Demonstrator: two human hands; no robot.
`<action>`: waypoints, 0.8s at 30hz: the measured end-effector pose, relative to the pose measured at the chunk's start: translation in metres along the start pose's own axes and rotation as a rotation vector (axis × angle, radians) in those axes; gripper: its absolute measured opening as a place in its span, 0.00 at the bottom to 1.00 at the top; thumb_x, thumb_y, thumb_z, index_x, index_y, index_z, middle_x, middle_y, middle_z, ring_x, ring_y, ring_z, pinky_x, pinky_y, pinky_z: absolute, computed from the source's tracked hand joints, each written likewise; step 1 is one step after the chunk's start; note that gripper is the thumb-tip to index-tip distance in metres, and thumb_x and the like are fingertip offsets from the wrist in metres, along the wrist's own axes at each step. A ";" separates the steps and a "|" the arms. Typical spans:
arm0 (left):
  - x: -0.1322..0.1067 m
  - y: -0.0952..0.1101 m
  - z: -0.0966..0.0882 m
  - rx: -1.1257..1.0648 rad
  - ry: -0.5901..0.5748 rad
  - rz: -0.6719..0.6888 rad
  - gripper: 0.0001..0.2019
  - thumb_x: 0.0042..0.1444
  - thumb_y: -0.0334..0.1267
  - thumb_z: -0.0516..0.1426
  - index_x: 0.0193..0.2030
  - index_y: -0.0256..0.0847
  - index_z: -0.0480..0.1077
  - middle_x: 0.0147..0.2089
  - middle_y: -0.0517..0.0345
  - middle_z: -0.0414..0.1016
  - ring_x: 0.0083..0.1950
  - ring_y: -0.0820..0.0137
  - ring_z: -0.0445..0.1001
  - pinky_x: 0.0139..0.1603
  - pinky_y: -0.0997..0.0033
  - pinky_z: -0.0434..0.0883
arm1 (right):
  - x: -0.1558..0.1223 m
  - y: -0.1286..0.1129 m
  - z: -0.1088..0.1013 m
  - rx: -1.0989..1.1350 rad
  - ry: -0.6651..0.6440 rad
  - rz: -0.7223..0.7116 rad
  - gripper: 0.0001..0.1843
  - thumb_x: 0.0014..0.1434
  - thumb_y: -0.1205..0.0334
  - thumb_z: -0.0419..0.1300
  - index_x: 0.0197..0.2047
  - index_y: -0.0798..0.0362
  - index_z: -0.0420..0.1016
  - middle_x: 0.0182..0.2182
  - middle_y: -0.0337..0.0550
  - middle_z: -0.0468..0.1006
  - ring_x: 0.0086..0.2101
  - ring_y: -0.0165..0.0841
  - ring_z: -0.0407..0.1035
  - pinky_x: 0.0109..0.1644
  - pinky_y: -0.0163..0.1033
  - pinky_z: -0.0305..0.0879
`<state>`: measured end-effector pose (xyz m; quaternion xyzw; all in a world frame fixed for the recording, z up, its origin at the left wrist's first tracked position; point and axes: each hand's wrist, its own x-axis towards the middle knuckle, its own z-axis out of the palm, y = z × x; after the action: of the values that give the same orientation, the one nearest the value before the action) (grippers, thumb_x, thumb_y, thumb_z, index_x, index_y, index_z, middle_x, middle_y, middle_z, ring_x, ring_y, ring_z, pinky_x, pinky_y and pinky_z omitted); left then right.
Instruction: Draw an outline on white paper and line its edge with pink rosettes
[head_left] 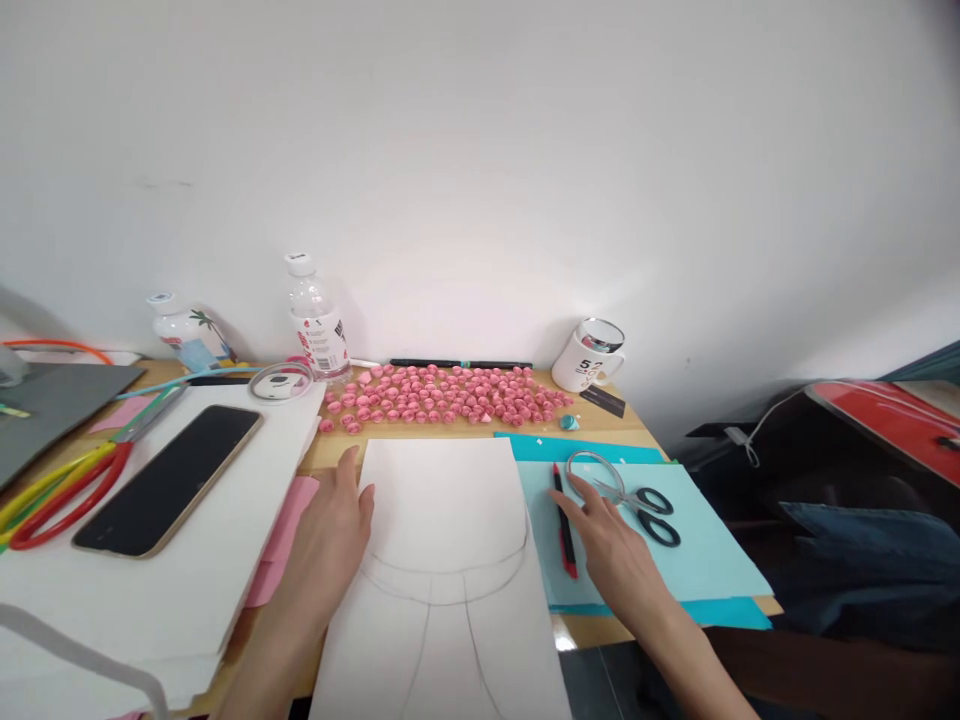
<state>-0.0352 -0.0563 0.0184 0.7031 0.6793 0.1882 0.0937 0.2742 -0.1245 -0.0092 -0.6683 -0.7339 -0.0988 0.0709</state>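
A white sheet (442, 500) with pencilled curves lies in front of me on the wooden table (330, 450). My left hand (334, 525) rests flat on its left edge, fingers stretched out. My right hand (607, 545) lies open on light blue paper (712, 550), fingers spread, touching a red and black pen (563, 515). Black-handled scissors (645, 503) and a clear tape ring (594, 468) lie just beyond its fingertips.
Several small pink paper rolls (450, 392) cover the back of the table. Behind them stand two bottles (315, 320) (184, 335) and a white mug (589, 358). At left a phone (169, 480) lies on white sheets (150, 590), beside red-handled scissors (67, 495).
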 end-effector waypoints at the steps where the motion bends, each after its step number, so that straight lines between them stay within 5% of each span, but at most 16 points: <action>1: 0.005 0.004 -0.001 0.024 -0.054 -0.024 0.22 0.60 0.38 0.43 0.59 0.31 0.57 0.41 0.42 0.71 0.40 0.55 0.73 0.35 0.60 0.69 | 0.003 -0.002 0.001 -0.005 0.038 -0.016 0.34 0.45 0.84 0.45 0.52 0.54 0.71 0.58 0.56 0.64 0.48 0.46 0.69 0.35 0.43 0.72; 4: 0.019 0.013 -0.005 0.078 -0.137 -0.084 0.23 0.61 0.37 0.43 0.61 0.30 0.54 0.40 0.42 0.71 0.37 0.55 0.74 0.33 0.62 0.68 | 0.005 -0.021 0.007 0.116 0.132 -0.026 0.29 0.50 0.82 0.43 0.49 0.56 0.74 0.52 0.55 0.71 0.48 0.42 0.69 0.42 0.44 0.73; 8: 0.033 0.016 -0.011 0.108 -0.243 -0.105 0.27 0.61 0.38 0.43 0.65 0.28 0.48 0.41 0.39 0.72 0.38 0.54 0.75 0.34 0.63 0.67 | 0.005 -0.047 0.014 0.242 0.092 -0.004 0.27 0.52 0.80 0.42 0.46 0.56 0.76 0.45 0.52 0.77 0.43 0.39 0.72 0.44 0.45 0.73; 13: 0.041 0.000 -0.016 -0.014 -0.305 -0.053 0.28 0.60 0.43 0.45 0.64 0.31 0.48 0.35 0.48 0.74 0.35 0.58 0.75 0.33 0.65 0.65 | 0.014 -0.047 0.006 0.484 0.079 0.118 0.22 0.57 0.71 0.44 0.47 0.56 0.76 0.45 0.50 0.79 0.44 0.39 0.73 0.43 0.44 0.73; 18: 0.042 -0.011 -0.019 -0.095 -0.247 -0.049 0.16 0.59 0.47 0.45 0.43 0.40 0.65 0.27 0.56 0.72 0.28 0.62 0.73 0.28 0.67 0.63 | 0.025 -0.043 -0.003 0.612 0.022 0.289 0.20 0.59 0.60 0.48 0.46 0.55 0.77 0.40 0.49 0.80 0.34 0.38 0.75 0.35 0.42 0.72; 21: 0.044 -0.006 -0.021 -0.105 -0.279 -0.077 0.13 0.59 0.45 0.45 0.30 0.43 0.64 0.26 0.56 0.72 0.28 0.62 0.73 0.28 0.67 0.61 | 0.030 -0.042 -0.001 0.601 -0.033 0.320 0.20 0.59 0.60 0.48 0.47 0.55 0.77 0.39 0.48 0.81 0.33 0.38 0.75 0.35 0.41 0.72; 24: 0.045 -0.001 -0.022 -0.122 -0.333 -0.114 0.11 0.59 0.42 0.45 0.29 0.43 0.63 0.27 0.56 0.73 0.30 0.62 0.73 0.28 0.68 0.62 | 0.032 -0.039 0.005 0.533 -0.035 0.300 0.21 0.58 0.63 0.46 0.47 0.55 0.77 0.43 0.48 0.79 0.40 0.39 0.74 0.38 0.42 0.72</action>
<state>-0.0446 -0.0139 0.0445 0.6780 0.6803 0.1046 0.2579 0.2322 -0.0958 -0.0086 -0.7285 -0.6283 0.1205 0.2450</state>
